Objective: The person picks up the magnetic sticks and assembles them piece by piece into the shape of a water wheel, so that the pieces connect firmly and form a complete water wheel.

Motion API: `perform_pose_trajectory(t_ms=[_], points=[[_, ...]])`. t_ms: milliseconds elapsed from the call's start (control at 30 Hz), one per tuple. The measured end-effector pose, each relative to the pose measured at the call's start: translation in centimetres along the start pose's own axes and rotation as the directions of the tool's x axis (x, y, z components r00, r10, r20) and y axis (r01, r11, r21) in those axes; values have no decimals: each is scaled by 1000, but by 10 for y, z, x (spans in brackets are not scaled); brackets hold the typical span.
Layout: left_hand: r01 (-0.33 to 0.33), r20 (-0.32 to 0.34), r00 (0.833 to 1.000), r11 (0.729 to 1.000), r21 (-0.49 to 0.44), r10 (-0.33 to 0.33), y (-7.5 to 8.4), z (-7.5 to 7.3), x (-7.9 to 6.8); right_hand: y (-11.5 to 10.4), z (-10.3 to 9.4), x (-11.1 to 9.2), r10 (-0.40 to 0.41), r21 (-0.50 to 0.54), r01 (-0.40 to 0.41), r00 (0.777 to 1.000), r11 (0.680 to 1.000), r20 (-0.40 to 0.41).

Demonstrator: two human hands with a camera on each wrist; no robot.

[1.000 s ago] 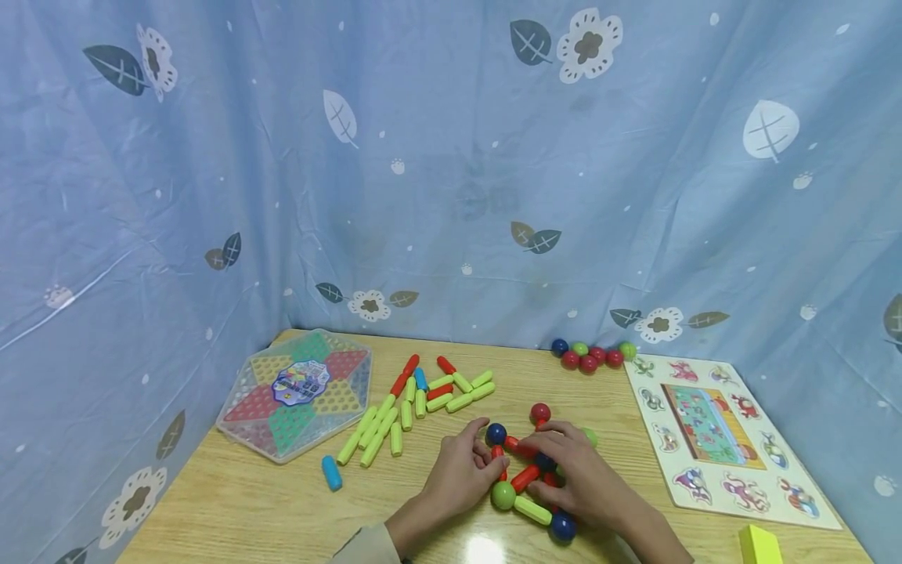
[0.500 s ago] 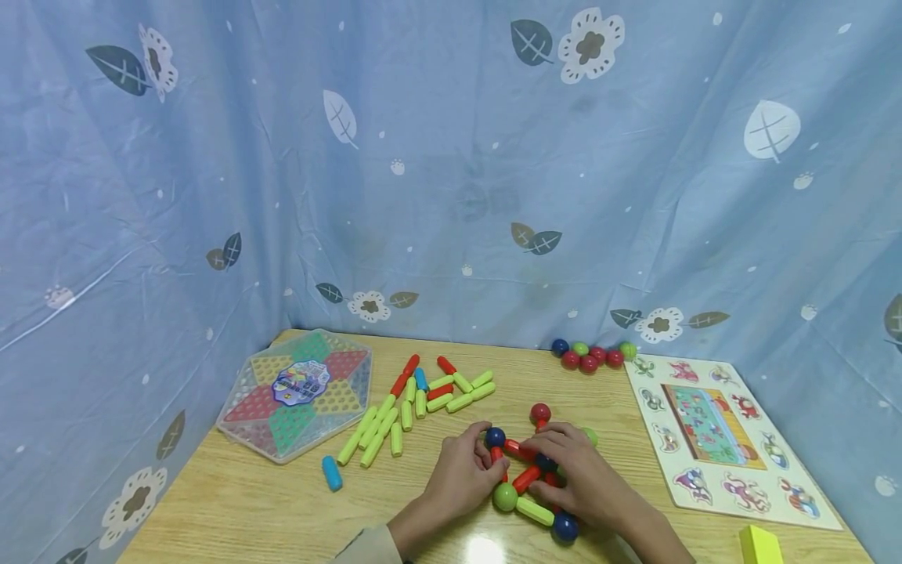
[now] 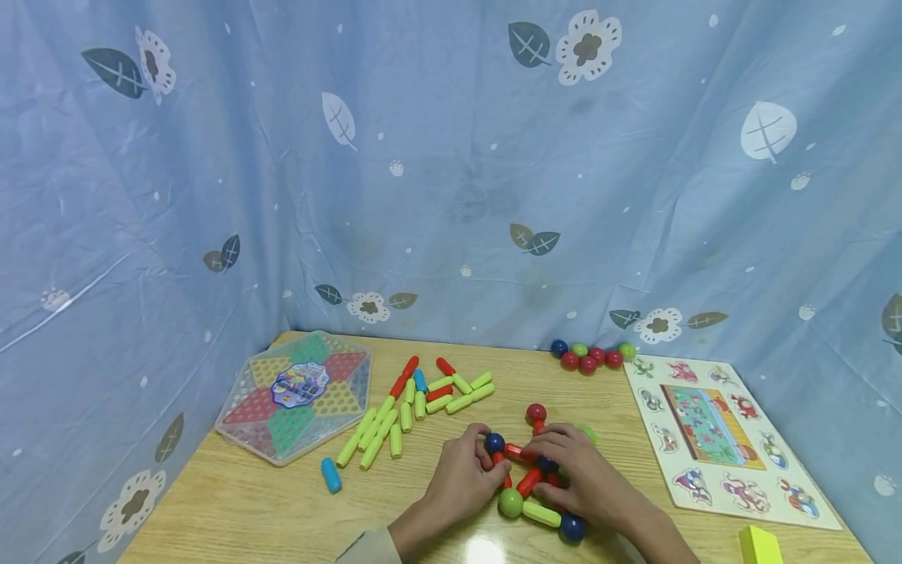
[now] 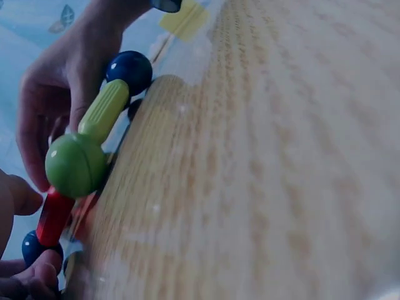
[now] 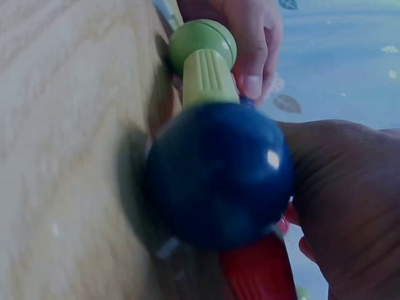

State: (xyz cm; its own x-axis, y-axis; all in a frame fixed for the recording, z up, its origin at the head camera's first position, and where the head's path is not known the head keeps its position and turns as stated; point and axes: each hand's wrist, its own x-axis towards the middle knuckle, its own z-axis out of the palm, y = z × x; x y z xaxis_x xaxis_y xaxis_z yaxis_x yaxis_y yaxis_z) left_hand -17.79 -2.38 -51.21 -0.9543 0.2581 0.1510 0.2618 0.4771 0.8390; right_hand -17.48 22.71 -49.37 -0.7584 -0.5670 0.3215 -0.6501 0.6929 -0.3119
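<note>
A toy frame of coloured balls and sticks lies on the wooden table between both hands. A green ball (image 3: 510, 503) joins a yellow-green stick (image 3: 541, 514) to a dark blue ball (image 3: 571, 528) at its near side. My left hand (image 3: 461, 478) holds the left corner, its curled fingers around another blue ball (image 3: 495, 443) and the thumb by a red stick (image 4: 55, 215). Over the frame's right part, my right hand (image 3: 581, 478) grips its middle, partly hiding red sticks and a blue ball. A red ball (image 3: 536, 413) stands out at the far side.
Loose yellow-green, red and blue sticks (image 3: 380, 427) lie left of centre, with a lone blue stick (image 3: 330, 475) nearer. A star-patterned game board (image 3: 299, 395) is at left. Several balls (image 3: 588, 365) sit at the back, beside a picture puzzle board (image 3: 726, 493). A yellow block (image 3: 760, 544) stands front right.
The frame has turned slightly and slid a little toward me, its green and near blue balls shifting right. Both hands keep their hold and move with it.
</note>
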Motion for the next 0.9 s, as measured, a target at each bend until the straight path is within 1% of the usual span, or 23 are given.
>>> perform_pose_trajectory(t_ms=[100, 200, 300, 400, 533, 600, 633, 700, 800, 833, 900], points=[[15, -32, 999, 999, 42, -14, 0, 1, -1, 3, -3, -1, 0, -25, 0, 1000, 1000, -30], [21, -54, 998, 998, 61, -17, -1, 2, -2, 6, -4, -3, 29, -25, -31, 998, 999, -57], [-11, -48, 999, 998, 62, 14, -3, 1, -1, 8, -5, -4, 44, 6, -44, 997, 999, -64], [-50, -18, 999, 998, 38, 51, -5, -2, 1, 8, -4, -5, 23, 26, -21, 997, 999, -74], [-69, 38, 997, 998, -9, 69, -8, -8, 4, 12, -5, -8, -12, -3, 11, 991, 1000, -132], [-79, 83, 993, 996, -38, 82, -10, -11, 5, 15, -6, -11, -8, -15, 6, 984, 1000, -178], [-82, 117, 989, 995, -53, 88, -11, -14, 5, 18, -7, -14, 3, -17, -7, 979, 1000, -203], [-83, 192, 976, 992, -98, 101, -15, -20, 5, 23, -8, -19, 40, -5, -43, 966, 999, -255], [-79, 291, 948, 981, -177, 129, -24, -33, 7, 32, -6, -27, 117, 28, -115, 935, 993, -335], [-73, 310, 941, 976, -207, 136, -27, -37, 9, 35, -6, -30, 147, 55, -136, 923, 989, -356], [-60, 325, 934, 962, -265, 148, -34, -48, 12, 40, -3, -35, 215, 130, -178, 897, 975, -386]])
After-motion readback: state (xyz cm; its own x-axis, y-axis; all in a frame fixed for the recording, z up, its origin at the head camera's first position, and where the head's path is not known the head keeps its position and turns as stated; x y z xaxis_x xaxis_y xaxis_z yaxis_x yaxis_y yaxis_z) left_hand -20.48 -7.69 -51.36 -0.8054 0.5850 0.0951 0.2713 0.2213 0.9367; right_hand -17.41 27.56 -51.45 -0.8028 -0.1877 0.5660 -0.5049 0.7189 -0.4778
